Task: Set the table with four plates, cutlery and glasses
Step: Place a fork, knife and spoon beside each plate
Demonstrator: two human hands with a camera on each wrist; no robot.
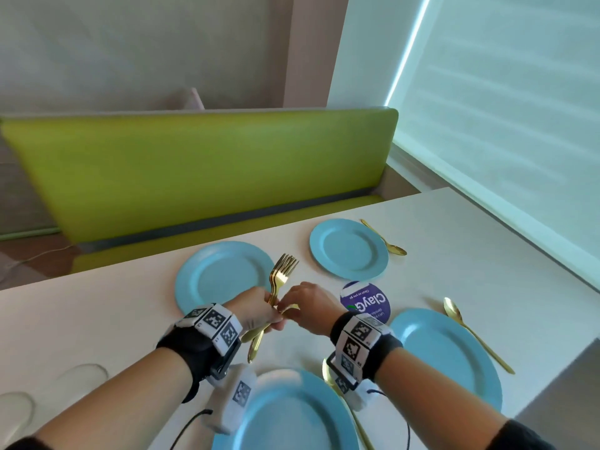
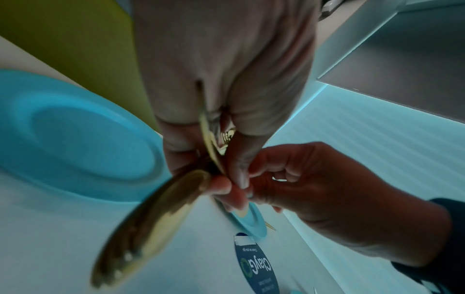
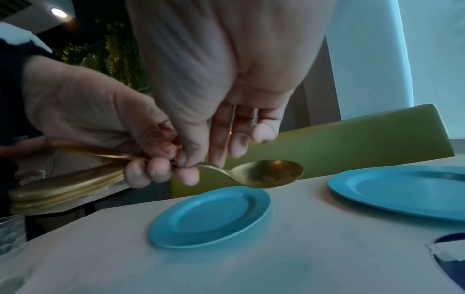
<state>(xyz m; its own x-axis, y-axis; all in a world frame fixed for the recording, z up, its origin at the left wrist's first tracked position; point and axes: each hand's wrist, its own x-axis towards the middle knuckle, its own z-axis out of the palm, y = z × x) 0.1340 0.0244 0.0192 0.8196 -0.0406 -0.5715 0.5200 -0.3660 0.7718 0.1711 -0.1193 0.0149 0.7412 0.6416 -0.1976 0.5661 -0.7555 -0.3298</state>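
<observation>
Four blue plates lie on the white table (image 1: 97,319): far left (image 1: 191,287), far right (image 1: 349,248), near right (image 1: 444,352) and nearest (image 1: 292,414). My left hand (image 1: 274,321) grips a bundle of gold forks (image 1: 282,274), tines up, above the table between the far plates; their handles (image 2: 151,222) stick out below. My right hand (image 1: 287,311) meets it and pinches the neck of a gold spoon (image 3: 269,174) in the bundle between thumb and forefinger. Gold spoons lie beside the far right plate (image 1: 384,238) and the near right plate (image 1: 477,339).
A round purple sticker (image 1: 367,303) marks the table's middle. Clear glasses (image 1: 81,373) stand at the near left. A green bench back (image 1: 194,173) runs along the far edge, and a window blind (image 1: 503,125) along the right.
</observation>
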